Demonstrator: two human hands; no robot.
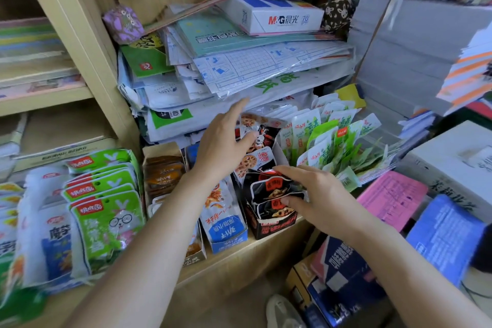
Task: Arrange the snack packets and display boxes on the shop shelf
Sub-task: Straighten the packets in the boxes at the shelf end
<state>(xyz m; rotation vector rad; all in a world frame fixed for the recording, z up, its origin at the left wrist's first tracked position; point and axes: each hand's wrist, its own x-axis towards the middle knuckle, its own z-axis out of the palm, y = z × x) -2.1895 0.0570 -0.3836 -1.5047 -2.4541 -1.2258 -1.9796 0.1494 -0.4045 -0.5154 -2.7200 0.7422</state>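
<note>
On the shelf point(239, 258) the black display box point(277, 226) sits at the front edge, twd the right end. My left hand point(221, 149), fingers spread, rests on lotus-root pkts point(259, 157) behind it. My right hand point(319, 194), fingers near straight, presses the black pkts point(269, 186) inside. Step: squaring pkts upright, I reckon. Next needs a light, even push back w/o crushing.
</note>
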